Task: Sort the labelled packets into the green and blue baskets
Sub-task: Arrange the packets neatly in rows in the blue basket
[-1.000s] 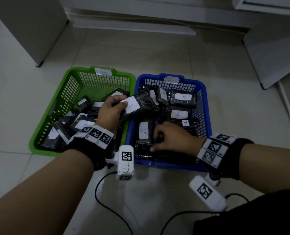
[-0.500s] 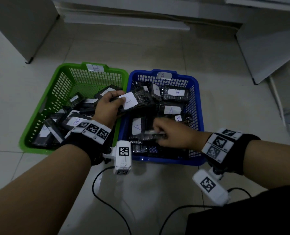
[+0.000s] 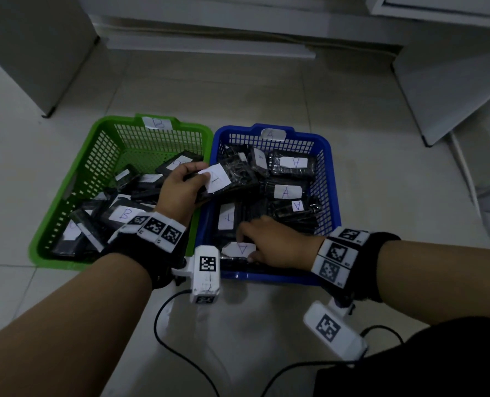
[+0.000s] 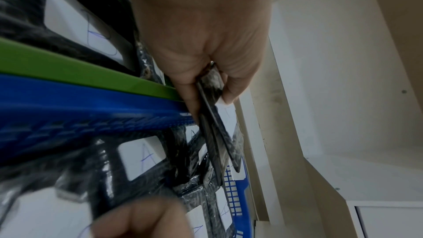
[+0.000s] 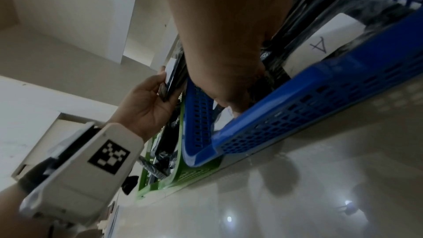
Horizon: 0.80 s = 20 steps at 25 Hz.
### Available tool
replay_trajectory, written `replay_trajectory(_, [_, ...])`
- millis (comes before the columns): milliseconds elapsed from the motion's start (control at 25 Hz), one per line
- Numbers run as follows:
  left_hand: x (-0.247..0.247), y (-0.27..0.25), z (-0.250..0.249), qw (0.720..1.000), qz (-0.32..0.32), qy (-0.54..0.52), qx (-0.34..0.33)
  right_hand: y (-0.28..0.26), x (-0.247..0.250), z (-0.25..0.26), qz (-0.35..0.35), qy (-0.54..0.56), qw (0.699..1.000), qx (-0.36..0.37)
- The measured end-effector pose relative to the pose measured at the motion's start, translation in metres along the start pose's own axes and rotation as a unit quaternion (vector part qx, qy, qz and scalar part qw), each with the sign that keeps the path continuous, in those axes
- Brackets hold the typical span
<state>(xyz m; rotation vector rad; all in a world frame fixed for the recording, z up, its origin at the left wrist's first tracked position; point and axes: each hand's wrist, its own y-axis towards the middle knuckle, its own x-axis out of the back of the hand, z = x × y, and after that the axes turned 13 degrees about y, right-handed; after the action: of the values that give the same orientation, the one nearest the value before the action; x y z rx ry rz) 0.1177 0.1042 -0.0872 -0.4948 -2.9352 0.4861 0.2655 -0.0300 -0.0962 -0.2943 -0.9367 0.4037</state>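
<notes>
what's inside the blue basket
Black packets with white A labels fill the blue basket. The right hand reaches in and covers some; the basket floor is hidden.

I read a handwritten "B" on the white tag clipped to the far rim of the green basket, and "A" on the tag on the far rim of the blue basket. One packet label in the green basket shows "B". In the blue basket, labels at and each read "A". The label on the packet my left hand holds carries a mark I cannot make out. The wrist bands carry square coded markers, no letters.
</notes>
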Motion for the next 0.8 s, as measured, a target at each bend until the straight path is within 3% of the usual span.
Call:
replay_trajectory(200, [0.002,0.001,0.005,1.000,0.003,0.002,0.002,0.003,0.004,0.000,-0.051,0.110,0.993,0.004])
replay_trajectory(280, [0.002,0.001,0.008,1.000,0.010,0.011,0.000,-0.007,0.017,-0.006,-0.100,0.134,0.986,-0.019])
replay_trajectory(320, [0.002,0.000,0.008,1.000,0.012,0.017,-0.003,-0.014,0.025,-0.009,-0.090,0.135,0.986,-0.045])
replay_trajectory(400, [0.002,0.001,0.009,0.999,0.012,0.038,-0.008,-0.028,0.031,-0.014,0.030,0.112,0.989,-0.097])
replay_trajectory(480, [0.002,0.002,0.009,0.998,0.012,0.058,-0.013,-0.035,0.025,-0.017,0.138,0.020,0.986,-0.096])
replay_trajectory(800, [0.001,0.002,0.004,0.995,0.018,0.087,-0.037,-0.028,0.018,-0.024,0.214,-0.048,0.975,-0.036])
